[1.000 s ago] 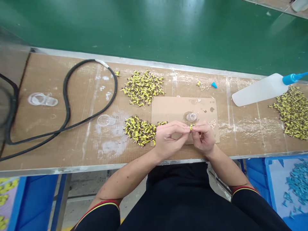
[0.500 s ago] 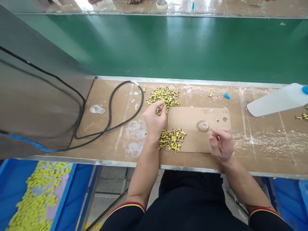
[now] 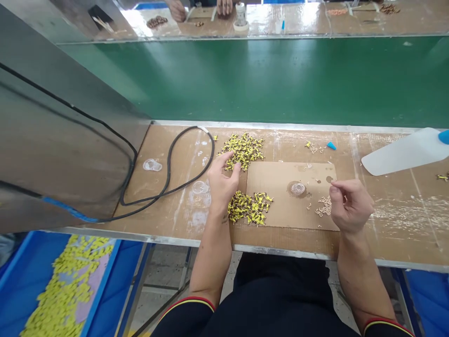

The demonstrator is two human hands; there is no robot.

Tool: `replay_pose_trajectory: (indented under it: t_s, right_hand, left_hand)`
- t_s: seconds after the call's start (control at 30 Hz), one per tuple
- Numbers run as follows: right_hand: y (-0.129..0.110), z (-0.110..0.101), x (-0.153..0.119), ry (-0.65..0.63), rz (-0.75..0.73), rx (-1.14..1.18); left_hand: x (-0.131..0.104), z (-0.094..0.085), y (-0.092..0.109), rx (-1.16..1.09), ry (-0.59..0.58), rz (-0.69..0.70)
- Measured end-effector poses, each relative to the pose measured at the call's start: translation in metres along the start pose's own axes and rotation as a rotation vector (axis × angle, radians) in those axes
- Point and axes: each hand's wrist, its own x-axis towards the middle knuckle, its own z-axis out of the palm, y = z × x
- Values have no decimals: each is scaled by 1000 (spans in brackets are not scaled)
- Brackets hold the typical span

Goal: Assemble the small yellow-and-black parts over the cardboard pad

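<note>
Head view: a second ago both hands met over the cardboard sheet (image 3: pixel 271 180), and now they're well apart! The left hand (image 3: pixel 221 183) is at the far yellow pile (image 3: pixel 247 147), thumb and forefinger parted. The right hand (image 3: pixel 351 206) has swung rightward, uncovering the pale bits (image 3: pixel 323 206); its thumb and forefinger are pinched narrow, on what I can't tell. The near yellow pile (image 3: pixel 247 207) overlaps the sheet's left side, and a co-worker's hand (image 3: pixel 224 6) has come into view.
</note>
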Motion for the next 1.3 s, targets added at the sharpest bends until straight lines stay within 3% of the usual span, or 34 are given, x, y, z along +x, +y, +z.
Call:
replay_pose_trajectory:
  t_s: [0.27,0.47,0.63,0.73,0.9,1.0,1.13,1.3]
  right_hand:
    - [-2,1,0,-27,-16,0]
    - [1,-1,1,-7,-4,-1]
    - [5,-11,6,-15,94,-76]
    - [7,-19,10,-149,163,-98]
    - [16,-28,13,-528,260,-197]
    - [23,-31,11,-709,312,-217]
    - [28,-34,10,-888,329,-210]
    - [28,-33,10,-935,328,-227]
  left_hand:
    - [2,1,-5,-32,12,-59]
    - [3,-3,-11,-78,144,-58]
    - [-2,-10,-1,-172,77,-99]
    - [-8,-14,13,-142,-91,-28]
    - [-14,-12,32,-27,-697,279]
    - [-17,-6,35,69,-918,365]
    - [-20,0,32,133,-976,409]
    - [-21,4,31,172,-982,441]
